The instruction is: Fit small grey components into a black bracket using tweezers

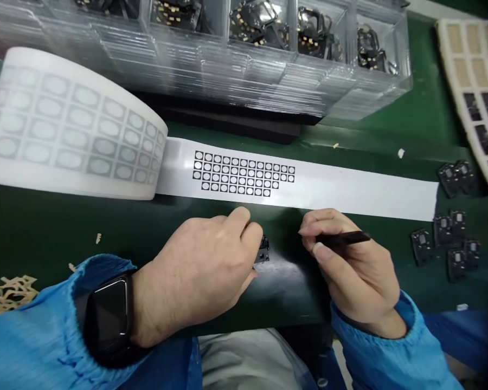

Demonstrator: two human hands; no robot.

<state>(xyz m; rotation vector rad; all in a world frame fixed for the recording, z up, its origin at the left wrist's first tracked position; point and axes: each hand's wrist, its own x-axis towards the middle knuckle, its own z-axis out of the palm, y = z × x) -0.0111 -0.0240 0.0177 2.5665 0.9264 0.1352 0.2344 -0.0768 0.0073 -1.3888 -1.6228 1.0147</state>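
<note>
My left hand [211, 265] is closed over a small black electronic part [263, 250], whose right end sticks out past the fingers near the green mat. In my right hand [350, 265] is a thin black pen-like tool [345, 238], pinched between thumb and fingers; its tip is hidden. Just beyond both hands lies a white strip [370, 189] carrying rows of small black squares with pale ovals, stickers [244, 173] by their look. The strip comes off a large white roll [73, 124] at the left.
Stacked clear trays [268, 70] with black parts line the back. Several small black parts [443, 230] lie on the green mat [374, 271] at the right. A cream compartment tray [472, 81] stands far right. Tan scraps [8, 295] lie at the left edge.
</note>
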